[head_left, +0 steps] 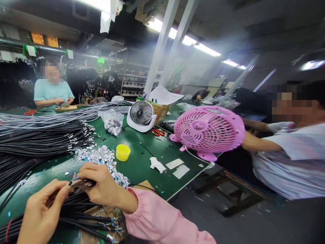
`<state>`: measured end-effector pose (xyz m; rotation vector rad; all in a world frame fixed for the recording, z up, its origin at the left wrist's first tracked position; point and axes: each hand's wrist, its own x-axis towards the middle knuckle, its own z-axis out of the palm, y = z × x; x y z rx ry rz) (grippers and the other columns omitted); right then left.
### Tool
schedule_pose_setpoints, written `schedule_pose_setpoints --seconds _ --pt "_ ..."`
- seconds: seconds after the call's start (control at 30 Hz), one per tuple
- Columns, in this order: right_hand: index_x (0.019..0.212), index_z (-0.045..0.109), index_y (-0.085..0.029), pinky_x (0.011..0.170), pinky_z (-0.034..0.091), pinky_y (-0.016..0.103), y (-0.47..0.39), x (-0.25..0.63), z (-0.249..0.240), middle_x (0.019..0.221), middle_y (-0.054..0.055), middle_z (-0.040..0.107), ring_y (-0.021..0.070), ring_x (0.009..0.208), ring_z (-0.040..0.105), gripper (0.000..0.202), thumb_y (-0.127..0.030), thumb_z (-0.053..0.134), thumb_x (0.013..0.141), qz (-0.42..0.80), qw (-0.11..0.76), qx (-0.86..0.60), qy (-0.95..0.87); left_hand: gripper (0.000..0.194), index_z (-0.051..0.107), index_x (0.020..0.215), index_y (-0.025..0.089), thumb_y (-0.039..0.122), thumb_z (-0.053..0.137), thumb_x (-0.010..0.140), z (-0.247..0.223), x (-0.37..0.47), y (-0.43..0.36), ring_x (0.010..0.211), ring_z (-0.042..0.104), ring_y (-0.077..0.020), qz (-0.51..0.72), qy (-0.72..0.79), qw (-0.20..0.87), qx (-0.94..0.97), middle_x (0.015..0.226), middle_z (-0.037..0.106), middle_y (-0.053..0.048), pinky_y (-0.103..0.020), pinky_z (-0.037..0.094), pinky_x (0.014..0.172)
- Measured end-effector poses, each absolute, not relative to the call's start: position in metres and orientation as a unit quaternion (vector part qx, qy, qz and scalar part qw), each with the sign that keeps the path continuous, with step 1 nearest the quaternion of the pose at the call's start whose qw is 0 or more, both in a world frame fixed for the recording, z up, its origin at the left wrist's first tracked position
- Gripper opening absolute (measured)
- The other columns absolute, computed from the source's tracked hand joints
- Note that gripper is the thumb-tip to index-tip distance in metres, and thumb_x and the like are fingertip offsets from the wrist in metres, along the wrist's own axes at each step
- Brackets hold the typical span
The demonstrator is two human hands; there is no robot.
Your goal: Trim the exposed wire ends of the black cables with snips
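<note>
My left hand (44, 210) pinches the end of a black cable, where thin coloured wires (73, 176) stick up. Against that end, my right hand (101, 183) holds a small dark metal tool (82, 184), partly hidden by the fingers. Below both hands lies a bundle of black cables (83, 220) with stripped, coloured wire ends. A heap of silver foil scraps (101, 157) is just beyond my right hand.
Long black cables (38, 139) and grey cables cover the left. A yellow cup (123, 152), small fan (141, 115), red-handled scissors (158, 132) and pink fan (208, 130) stand or lie ahead. One person (53, 91) sits across, another (291, 149) at right.
</note>
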<state>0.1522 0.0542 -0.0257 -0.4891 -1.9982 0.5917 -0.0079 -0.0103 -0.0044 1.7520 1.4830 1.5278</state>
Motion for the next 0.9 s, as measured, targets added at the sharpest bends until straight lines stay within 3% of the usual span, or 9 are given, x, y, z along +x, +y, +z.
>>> schedule_pose_setpoints --seconds 0.17,0.37,0.43,0.53,0.63,0.73,0.9 --pt "0.070 0.064 -0.019 0.062 0.048 0.024 0.053 0.152 -0.024 0.068 0.001 0.065 0.0132 0.064 0.057 0.026 -0.032 0.069 0.092 0.312 0.493 -0.199 -0.788 0.060 0.074 0.057 0.025 0.081 0.062 0.078 0.009 -0.003 -0.010 0.038 0.064 -0.0139 0.527 0.501 0.146 0.671 0.047 0.065 0.002 -0.015 0.050 0.038" --pt "0.058 0.049 -0.022 0.039 0.027 0.021 0.047 0.150 -0.014 0.049 -0.008 0.043 0.0073 0.043 0.034 0.042 -0.047 0.075 0.079 0.607 0.446 -0.258 -0.605 0.062 0.066 0.049 0.024 0.073 0.059 0.086 0.006 -0.002 -0.009 0.033 0.057 -0.0110 0.528 0.470 0.141 0.693 0.042 0.060 0.002 -0.013 0.044 0.034" --pt "0.058 0.047 -0.023 0.037 0.023 0.021 0.050 0.151 -0.008 0.048 -0.009 0.043 0.0049 0.039 0.027 0.041 -0.048 0.078 0.068 0.673 0.485 -0.293 -0.476 0.060 0.069 0.052 0.025 0.076 0.063 0.082 0.003 -0.002 -0.009 0.036 0.060 -0.0116 0.546 0.476 0.134 0.676 0.046 0.065 0.002 -0.013 0.047 0.037" --pt "0.056 0.045 -0.023 0.040 0.022 0.020 0.054 0.154 -0.002 0.047 -0.010 0.042 0.0038 0.040 0.026 0.042 -0.048 0.078 0.062 0.637 0.584 -0.334 -0.375 0.058 0.071 0.052 0.025 0.080 0.070 0.071 0.001 -0.002 -0.009 0.039 0.062 -0.0123 0.577 0.500 0.131 0.633 0.048 0.067 0.002 -0.014 0.049 0.039" --pt "0.050 0.047 -0.021 0.043 0.025 0.022 0.051 0.155 -0.004 0.044 -0.007 0.041 0.0062 0.044 0.033 0.045 -0.049 0.077 0.068 0.563 0.550 -0.357 -0.503 0.060 0.069 0.049 0.025 0.082 0.074 0.065 0.004 -0.001 -0.010 0.039 0.061 -0.0121 0.595 0.512 0.134 0.605 0.047 0.065 0.002 -0.014 0.050 0.040" --pt "0.052 0.050 -0.020 0.047 0.029 0.023 0.044 0.153 -0.004 0.051 -0.005 0.045 0.0082 0.051 0.038 0.036 -0.040 0.068 0.076 0.504 0.528 -0.351 -0.586 0.061 0.068 0.047 0.024 0.083 0.074 0.063 0.007 -0.001 -0.011 0.037 0.060 -0.0116 0.588 0.509 0.147 0.611 0.045 0.064 0.002 -0.014 0.047 0.037" --pt "0.060 0.062 -0.018 0.047 0.031 0.021 0.036 0.153 0.005 0.055 -0.006 0.050 0.0079 0.052 0.040 0.011 -0.018 0.064 0.071 0.488 0.504 -0.314 -0.640 0.059 0.071 0.051 0.024 0.082 0.073 0.065 0.004 -0.003 -0.012 0.036 0.060 -0.0122 0.566 0.514 0.189 0.616 0.044 0.064 0.001 -0.014 0.045 0.035"
